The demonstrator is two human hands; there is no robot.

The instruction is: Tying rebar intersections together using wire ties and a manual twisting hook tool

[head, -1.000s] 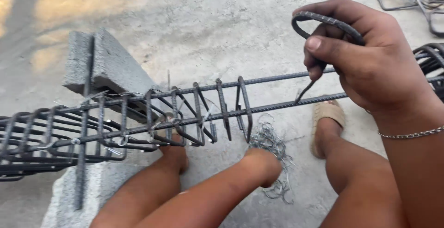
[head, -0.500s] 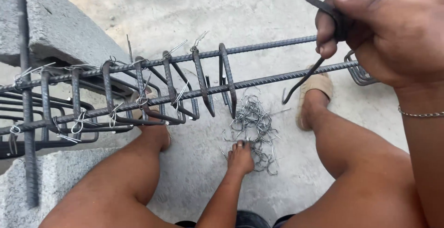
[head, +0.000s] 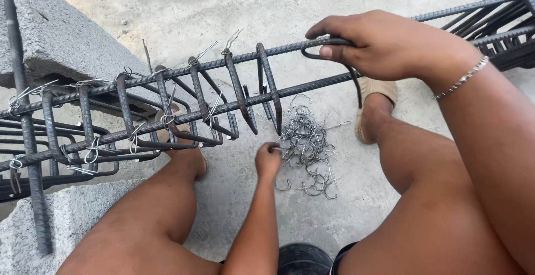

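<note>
I see my right hand (head: 384, 46) clamping one dark bent stirrup (head: 334, 49) onto the ribbed rebar cage (head: 184, 105); my left hand (head: 268, 161) pinches wire ties (head: 306, 147) heaped on the floor.

Rebar cage (head: 167, 113) barred downward reach across the lap. Open concrete floor (head: 334, 213) lay between the knees beside the tie-wire pile (head: 306, 147). Concrete blocks (head: 61, 46) closed the left.

No packages, labels, signs or screens in view.
</note>
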